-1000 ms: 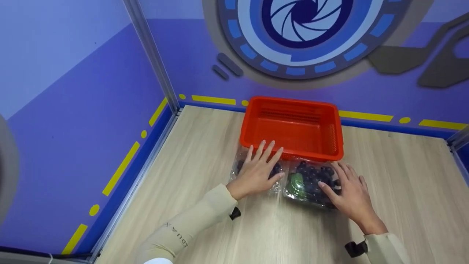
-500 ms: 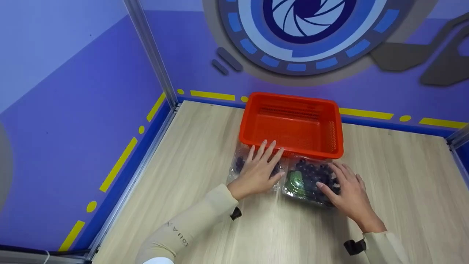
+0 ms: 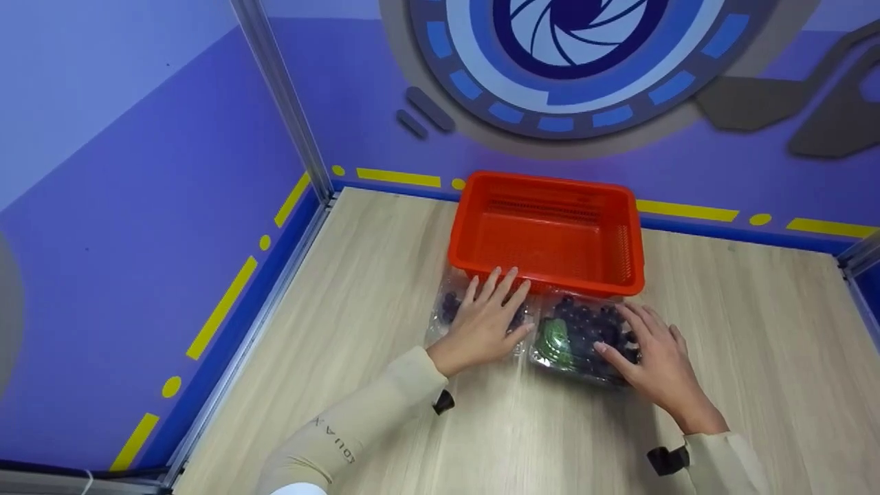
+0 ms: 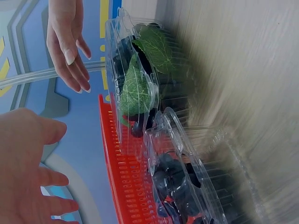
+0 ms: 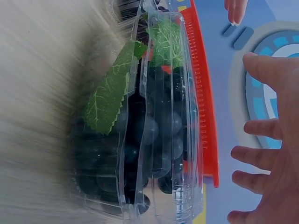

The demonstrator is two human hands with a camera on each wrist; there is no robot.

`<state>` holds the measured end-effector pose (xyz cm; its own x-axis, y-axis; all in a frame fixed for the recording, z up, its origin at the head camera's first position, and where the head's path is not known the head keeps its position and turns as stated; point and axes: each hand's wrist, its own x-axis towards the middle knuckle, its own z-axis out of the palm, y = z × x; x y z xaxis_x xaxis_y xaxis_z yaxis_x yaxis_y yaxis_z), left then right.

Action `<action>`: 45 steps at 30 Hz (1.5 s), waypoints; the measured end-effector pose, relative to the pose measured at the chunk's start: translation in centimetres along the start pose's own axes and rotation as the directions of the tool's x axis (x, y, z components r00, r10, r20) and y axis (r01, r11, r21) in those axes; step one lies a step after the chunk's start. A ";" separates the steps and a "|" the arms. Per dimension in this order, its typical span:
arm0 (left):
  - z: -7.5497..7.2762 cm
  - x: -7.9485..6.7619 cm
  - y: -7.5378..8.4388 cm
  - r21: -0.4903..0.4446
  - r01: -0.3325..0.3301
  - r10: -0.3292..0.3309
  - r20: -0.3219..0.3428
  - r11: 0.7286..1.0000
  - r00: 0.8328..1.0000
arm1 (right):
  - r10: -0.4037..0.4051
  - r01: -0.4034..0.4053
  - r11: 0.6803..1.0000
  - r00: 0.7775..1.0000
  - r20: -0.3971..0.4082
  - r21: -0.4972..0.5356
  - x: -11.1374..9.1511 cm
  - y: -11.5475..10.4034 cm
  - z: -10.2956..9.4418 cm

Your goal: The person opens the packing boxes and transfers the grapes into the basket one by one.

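Two clear plastic clamshell boxes of dark grapes lie side by side on the table. My left hand (image 3: 481, 326) is spread over the left box (image 3: 447, 313), covering much of it in the head view; the left wrist view shows air between the fingers and the lid. Over the right end of the right box (image 3: 574, 340) is my right hand (image 3: 656, 361), fingers loosely bent. Green leaves (image 5: 110, 95) show inside that box through its plastic. In the right wrist view, the right hand's fingers (image 5: 257, 156) stand apart from the lid, holding nothing.
A red plastic basket (image 3: 546, 275) with slotted sides stands just behind both boxes, nothing inside it. Past it rises a blue printed wall (image 3: 385, 103), with another wall (image 3: 165, 192) at left. The wooden table (image 3: 330, 323) extends to both sides.
The scene shifts slightly upward in the head view. Both hands stay in nearly the same place over the boxes.
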<state>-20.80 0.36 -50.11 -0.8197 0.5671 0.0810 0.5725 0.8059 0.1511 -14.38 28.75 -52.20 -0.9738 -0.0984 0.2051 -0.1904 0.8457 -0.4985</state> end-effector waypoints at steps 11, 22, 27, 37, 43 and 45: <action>0.4 -0.1 0.3 -0.029 0.004 -0.004 0.008 1.000 1.000 | 0.017 -0.017 1.000 1.000 0.014 -0.026 -0.1 0.3 0.5; 0.9 -0.2 0.5 -0.037 0.011 -0.010 0.021 0.999 1.000 | 0.012 -0.011 0.999 1.000 0.027 -0.048 -0.1 0.4 0.9; 1.1 -0.3 0.5 -0.050 0.017 -0.016 0.024 0.999 1.000 | 0.014 -0.012 0.999 0.999 0.030 -0.051 -0.1 0.5 1.1; 1.6 -0.3 0.8 -0.038 0.007 -0.006 0.026 0.999 1.000 | 0.010 -0.009 1.000 0.999 0.052 -0.030 -0.2 0.9 1.4; 1.9 -0.5 1.0 -0.042 0.006 -0.004 0.043 0.999 0.999 | 0.009 -0.007 1.000 0.998 0.059 -0.030 -0.3 1.0 1.6; 2.1 -0.5 1.1 -0.045 0.004 -0.002 0.040 0.999 0.999 | 0.010 -0.008 0.999 0.998 0.059 -0.033 -0.4 1.0 1.6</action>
<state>-19.71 1.25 -52.03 -0.8193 0.5719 0.0412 0.5679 0.7994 0.1959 -14.41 28.79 -54.18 -0.9812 -0.1212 0.1500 -0.1788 0.8635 -0.4716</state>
